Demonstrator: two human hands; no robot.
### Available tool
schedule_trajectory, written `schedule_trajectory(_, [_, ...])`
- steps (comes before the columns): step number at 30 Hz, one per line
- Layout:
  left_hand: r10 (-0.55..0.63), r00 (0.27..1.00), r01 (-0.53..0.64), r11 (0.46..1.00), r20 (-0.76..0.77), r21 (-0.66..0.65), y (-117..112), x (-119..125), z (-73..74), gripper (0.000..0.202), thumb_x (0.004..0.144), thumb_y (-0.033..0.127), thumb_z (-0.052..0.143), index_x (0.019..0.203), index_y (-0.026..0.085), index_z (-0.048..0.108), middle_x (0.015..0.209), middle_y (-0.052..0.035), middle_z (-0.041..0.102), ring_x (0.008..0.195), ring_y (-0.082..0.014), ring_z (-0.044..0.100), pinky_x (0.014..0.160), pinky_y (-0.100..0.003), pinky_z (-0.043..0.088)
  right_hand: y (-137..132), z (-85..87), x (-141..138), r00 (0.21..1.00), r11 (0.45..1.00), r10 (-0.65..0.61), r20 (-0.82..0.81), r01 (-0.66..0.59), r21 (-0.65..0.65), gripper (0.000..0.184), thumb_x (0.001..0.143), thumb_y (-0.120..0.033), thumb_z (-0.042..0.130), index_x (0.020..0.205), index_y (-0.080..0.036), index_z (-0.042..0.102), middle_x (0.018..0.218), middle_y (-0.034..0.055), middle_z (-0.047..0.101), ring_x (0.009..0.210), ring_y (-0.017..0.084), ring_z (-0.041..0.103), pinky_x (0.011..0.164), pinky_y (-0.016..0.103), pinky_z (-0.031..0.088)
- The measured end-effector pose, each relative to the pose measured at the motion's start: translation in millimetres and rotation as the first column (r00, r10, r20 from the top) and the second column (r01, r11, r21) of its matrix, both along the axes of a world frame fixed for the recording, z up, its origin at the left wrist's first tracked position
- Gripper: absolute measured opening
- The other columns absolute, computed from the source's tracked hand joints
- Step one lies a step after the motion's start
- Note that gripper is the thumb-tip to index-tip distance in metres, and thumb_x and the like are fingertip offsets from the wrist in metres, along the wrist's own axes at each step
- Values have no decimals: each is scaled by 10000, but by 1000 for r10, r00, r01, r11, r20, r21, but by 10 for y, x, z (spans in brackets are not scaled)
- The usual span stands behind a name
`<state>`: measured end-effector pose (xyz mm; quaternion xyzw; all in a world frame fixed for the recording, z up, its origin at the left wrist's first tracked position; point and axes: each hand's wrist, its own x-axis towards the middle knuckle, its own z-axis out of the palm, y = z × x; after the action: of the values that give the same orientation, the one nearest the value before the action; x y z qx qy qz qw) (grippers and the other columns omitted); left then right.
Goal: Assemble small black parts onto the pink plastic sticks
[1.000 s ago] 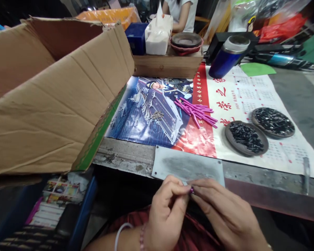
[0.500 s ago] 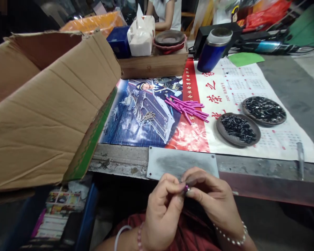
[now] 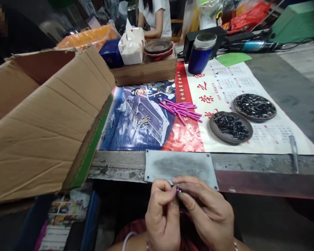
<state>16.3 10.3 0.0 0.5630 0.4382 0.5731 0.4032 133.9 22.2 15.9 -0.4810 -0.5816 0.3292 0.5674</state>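
Left hand (image 3: pixel 162 216) and right hand (image 3: pixel 206 212) are pinching a small pink tube (image 3: pixel 178 190) at six o'clock, below the bench edge (image 3: pixel 251 183); seemingly fitting its tip; that is calling for steady alignment next; spare pink tubes (image 3: pixel 181 108) are lying at twelve o'clock.

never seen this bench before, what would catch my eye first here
Low in the middle, the left hand and right hand pinch a small purple piece just before the table edge. To the left, a big open cardboard box fills the view. On the calendar poster lie a bundle of pink sticks and, further right, a near dish and a far dish of black parts.
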Motion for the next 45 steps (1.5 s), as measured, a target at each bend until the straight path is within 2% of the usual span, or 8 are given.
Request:
schedule_trajectory(9, [-14, 999, 17, 995, 32, -98, -12, 9, 22, 192, 993, 76, 492, 979, 238, 595, 946, 11, 548, 879, -96, 577, 827, -154, 503, -21, 0, -68, 985, 991, -89, 147, 72, 116, 172, 916, -42, 576, 977, -180, 659, 886, 35, 715, 827, 127, 698, 770, 186, 560])
schedule_trajectory(14, [-14, 998, 21, 991, 54, -131, -22, 14, 31, 162, 1003, 122, 507, 962, 240, 610, 913, 15, 546, 851, -95, 567, 817, -148, 500, 6, -12, -98, 960, 984, -110, 259, 68, 167, 159, 934, -38, 523, 905, -159, 622, 807, 60, 677, 737, 147, 654, 688, 236, 530])
schedule_trajectory(20, [-31, 996, 44, 985, 81, -168, -54, 22, 44, 142, 1005, 149, 520, 967, 249, 613, 908, 17, 565, 844, -98, 571, 814, -152, 496, 52, -80, -102, 920, 963, -185, 345, 100, 249, 225, 970, -65, 472, 790, -181, 540, 656, 23, 571, 589, 138, 538, 588, 260, 457])
schedule_trajectory(26, [-70, 993, 85, 981, 90, -177, -73, 30, 54, 141, 1006, 150, 491, 943, 236, 583, 918, 8, 534, 854, -116, 553, 818, -184, 488, 47, -129, -58, 895, 946, -255, 366, 153, 285, 204, 960, -84, 499, 796, -194, 548, 797, 52, 619, 700, 143, 602, 666, 257, 508])
schedule_trajectory(35, [-90, 990, 110, 975, 108, -191, -90, 47, 55, 141, 1010, 158, 474, 934, 234, 565, 896, 8, 506, 805, -125, 537, 746, -207, 475, 59, -94, -35, 862, 923, -295, 412, 145, 357, 178, 963, -80, 498, 830, -192, 539, 760, 40, 599, 755, 159, 612, 708, 268, 515])
schedule_trajectory(38, [-98, 989, 118, 974, 109, -194, -115, 33, 47, 131, 1012, 163, 474, 950, 232, 567, 897, -1, 507, 804, -135, 542, 735, -222, 473, 64, -81, -34, 856, 938, -258, 448, 111, 329, 254, 1011, -126, 432, 781, -201, 512, 696, 31, 580, 661, 153, 570, 622, 270, 470])
schedule_trajectory(42, [-97, 991, 114, 970, 89, -212, -118, 2, 62, 139, 1009, 157, 479, 952, 225, 586, 904, -10, 526, 816, -141, 556, 747, -231, 483, 62, -83, -44, 944, 985, -64, 323, 8, 172, 374, 1059, -208, 355, 702, -214, 465, 599, -14, 474, 529, 124, 452, 505, 263, 365])
schedule_trajectory(45, [-88, 992, 105, 977, 96, -188, -94, -7, 73, 130, 998, 156, 512, 988, 238, 613, 908, -6, 543, 819, -138, 570, 745, -218, 492, 54, -96, -45, 974, 990, 22, 226, -52, 130, 356, 1066, -275, 369, 741, -201, 497, 664, 9, 516, 590, 130, 500, 535, 255, 405])
